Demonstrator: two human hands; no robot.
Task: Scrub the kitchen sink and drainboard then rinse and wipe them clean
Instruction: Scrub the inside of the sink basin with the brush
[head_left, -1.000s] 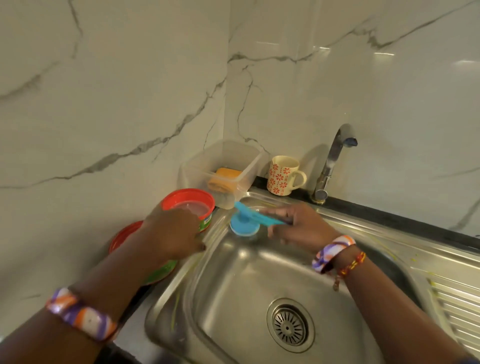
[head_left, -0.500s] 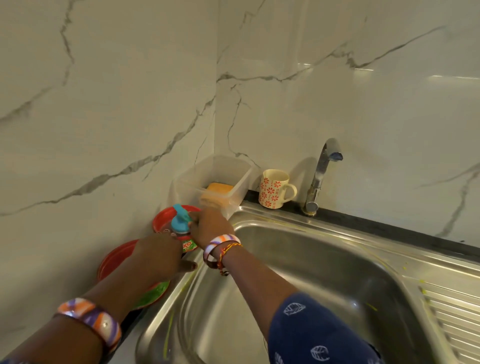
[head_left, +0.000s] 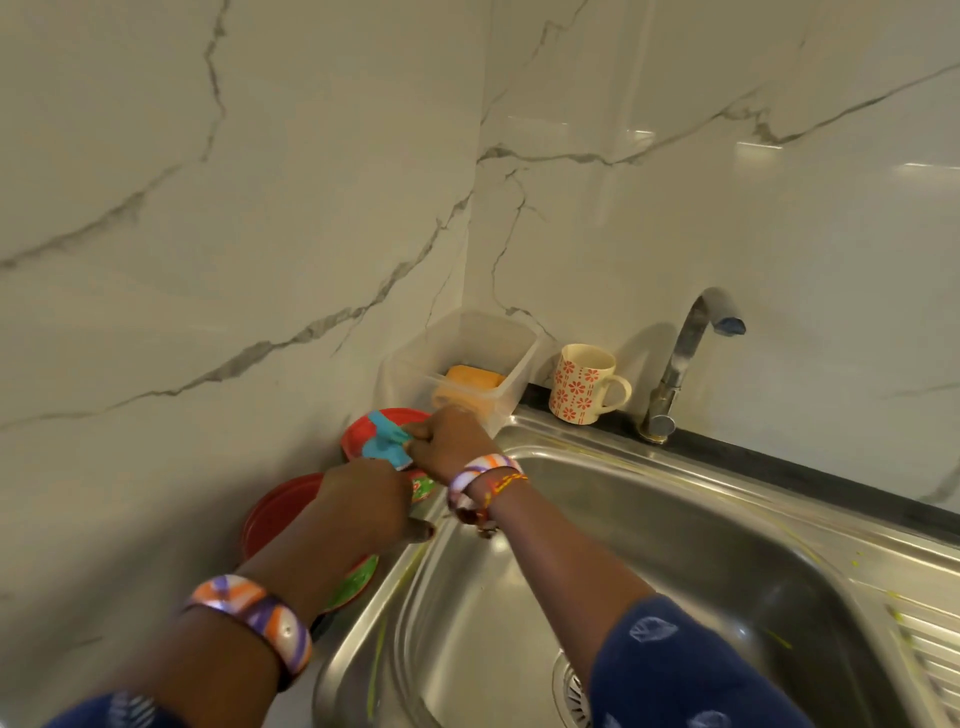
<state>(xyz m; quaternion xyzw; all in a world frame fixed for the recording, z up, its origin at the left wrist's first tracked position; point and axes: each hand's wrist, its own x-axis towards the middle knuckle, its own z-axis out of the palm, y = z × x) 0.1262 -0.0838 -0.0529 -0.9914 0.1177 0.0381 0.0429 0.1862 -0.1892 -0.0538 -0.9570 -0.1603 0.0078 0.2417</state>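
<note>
The steel sink (head_left: 675, 545) fills the lower right, with its ribbed drainboard (head_left: 930, 660) at the right edge. Yellow-green streaks mark the sink rim and the drainboard. My right hand (head_left: 449, 439) grips a blue scrub brush (head_left: 384, 441) and holds its head over the open red soap tub (head_left: 358, 434), left of the basin. My left hand (head_left: 363, 501) is curled round the near side of that tub. The tub's contents are hidden by the brush and my hands.
A red lid (head_left: 275, 514) lies on the counter under my left wrist. In the corner stands a clear container (head_left: 467, 343) with an orange sponge (head_left: 475, 378). A flowered mug (head_left: 582, 384) and the faucet (head_left: 680, 358) stand behind the basin. The drain (head_left: 571, 691) sits at the bottom.
My right hand carried the blue brush left from over the sink's back corner to the red tub. My left hand stayed on the tub. The view swung left and upward.
</note>
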